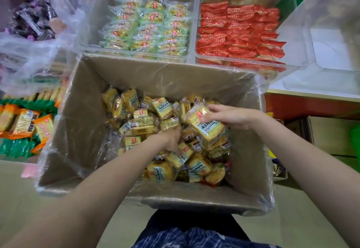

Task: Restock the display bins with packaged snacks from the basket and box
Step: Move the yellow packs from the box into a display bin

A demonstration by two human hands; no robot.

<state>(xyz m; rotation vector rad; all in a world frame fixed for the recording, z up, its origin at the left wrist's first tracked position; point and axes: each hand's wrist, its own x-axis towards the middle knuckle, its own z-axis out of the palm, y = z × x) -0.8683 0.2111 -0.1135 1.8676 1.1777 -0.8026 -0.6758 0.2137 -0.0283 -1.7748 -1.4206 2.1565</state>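
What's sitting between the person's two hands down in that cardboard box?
In the head view, loose yellow snack packets fill the stretch between the left hand and the right hand, which grips one packet inside the box.

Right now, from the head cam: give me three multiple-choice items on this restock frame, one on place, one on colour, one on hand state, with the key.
1. Where do the yellow packets lie?
A. in the cardboard box
B. in the far right bin
C. on the floor

2. What colour are the packets in the far right bin?
A. purple
B. red
C. blue

3. What is the right hand doing?
A. resting flat on the box rim
B. hanging idle
C. gripping a yellow packet

Key: 1 A, the yellow packets fill the plastic-lined cardboard box. 2 B, the far right bin holds red packets. 3 C, the right hand curls round a held packet above the pile; the left hand digs into the pile.
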